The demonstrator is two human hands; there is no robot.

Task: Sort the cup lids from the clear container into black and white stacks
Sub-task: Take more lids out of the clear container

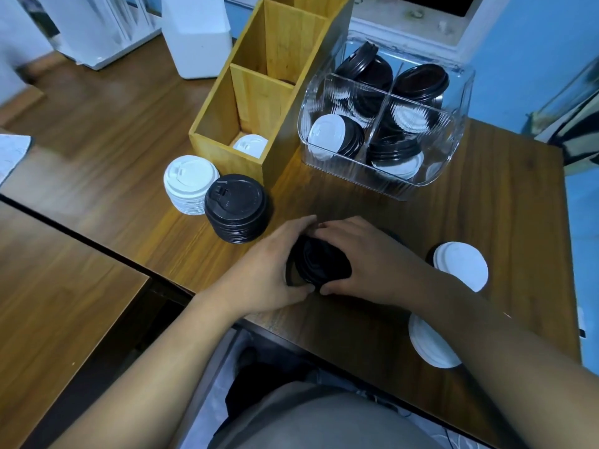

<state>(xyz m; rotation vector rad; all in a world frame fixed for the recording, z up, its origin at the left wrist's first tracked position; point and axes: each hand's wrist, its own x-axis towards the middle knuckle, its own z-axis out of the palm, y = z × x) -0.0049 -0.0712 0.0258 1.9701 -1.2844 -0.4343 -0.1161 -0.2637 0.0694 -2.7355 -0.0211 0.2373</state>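
Observation:
Both hands hold a bunch of black lids (319,262) just above the table's front edge. My left hand (275,270) grips it from the left, my right hand (366,257) from the right, thumbs meeting below. A white lid stack (189,184) and a black lid stack (236,207) stand side by side at the left. The clear container (453,140) at the back right holds mixed black and white lids in its compartments. Two white lids lie at the right: one (462,265) near my right wrist, another (431,345) partly under my forearm.
A wooden divided box (256,102) stands between the stacks and the clear container, with one white lid (250,145) in its front compartment. A white square canister (196,34) sits behind it. The brown table (113,150) ends close to my body.

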